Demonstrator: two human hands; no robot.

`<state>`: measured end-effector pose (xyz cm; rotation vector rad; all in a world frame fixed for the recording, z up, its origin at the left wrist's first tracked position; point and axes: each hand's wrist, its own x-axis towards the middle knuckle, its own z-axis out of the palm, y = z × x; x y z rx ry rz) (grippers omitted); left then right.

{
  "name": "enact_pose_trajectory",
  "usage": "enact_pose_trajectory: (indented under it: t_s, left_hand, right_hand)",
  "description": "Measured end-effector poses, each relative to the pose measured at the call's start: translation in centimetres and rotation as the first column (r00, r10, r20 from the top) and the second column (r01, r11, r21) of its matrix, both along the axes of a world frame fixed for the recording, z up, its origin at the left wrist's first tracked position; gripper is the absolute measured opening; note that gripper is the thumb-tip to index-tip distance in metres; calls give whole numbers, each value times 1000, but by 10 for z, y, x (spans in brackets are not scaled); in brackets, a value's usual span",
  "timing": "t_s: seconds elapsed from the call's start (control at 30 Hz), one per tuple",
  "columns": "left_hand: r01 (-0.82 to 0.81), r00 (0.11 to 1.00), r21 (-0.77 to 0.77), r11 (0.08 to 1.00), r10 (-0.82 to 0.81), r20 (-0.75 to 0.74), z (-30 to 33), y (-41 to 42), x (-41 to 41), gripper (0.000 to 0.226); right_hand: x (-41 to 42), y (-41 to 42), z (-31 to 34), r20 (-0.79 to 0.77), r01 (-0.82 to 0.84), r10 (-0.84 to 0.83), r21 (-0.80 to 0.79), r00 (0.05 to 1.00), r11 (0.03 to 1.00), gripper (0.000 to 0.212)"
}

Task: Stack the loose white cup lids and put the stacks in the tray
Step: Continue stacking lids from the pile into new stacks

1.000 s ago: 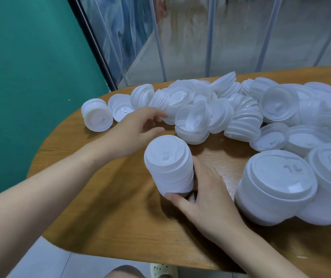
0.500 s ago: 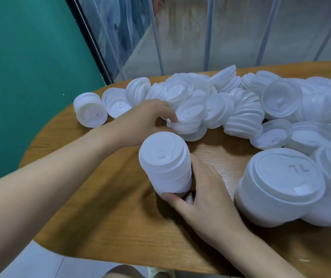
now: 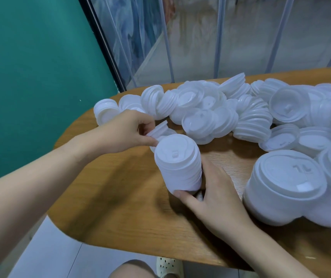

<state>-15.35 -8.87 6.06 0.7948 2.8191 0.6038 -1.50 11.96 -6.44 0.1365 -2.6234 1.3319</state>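
Now the left hand point(image 3: 124, 131) pinches 1 small group of lids point(image 3: 159, 129) between thumb and fingers, just behind the top of the stack point(image 3: 177, 165). How many lids it holds I cannot tell, maybe 2 or 3. The right hand point(image 3: 217, 189) curls around the base of the stack, which leans a little on the wooden table point(image 3: 120, 197). To do this step well, the lids should come down level and centred, while the right hand keeps the stack straight. Many loose lids point(image 3: 210, 115) lie behind, and 2 bigger stacks point(image 3: 285, 187) stand at right. No tray is visible, so nothing is in it yet.
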Motion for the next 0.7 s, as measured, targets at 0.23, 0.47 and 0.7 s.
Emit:
enact_pose_trajectory:
  t_s: [0.23,0.47,0.7]
  left_hand:
    - [-156,969,185,970,187,-162,13,-26,37,13]
    - [-261,952,592,762,306,26,50,-22,75,18]
    - [-323,923,380,867,200,328,38,-12,73,25]
  right_hand:
    - [1,-1,2,-3,4,-4,-22,1000,1000,68]
    - [1,-1,2,-4,11,-11,-20,1000,1000,72]
    - [1,-1,2,-4,12,-13,-16,1000,1000,73]
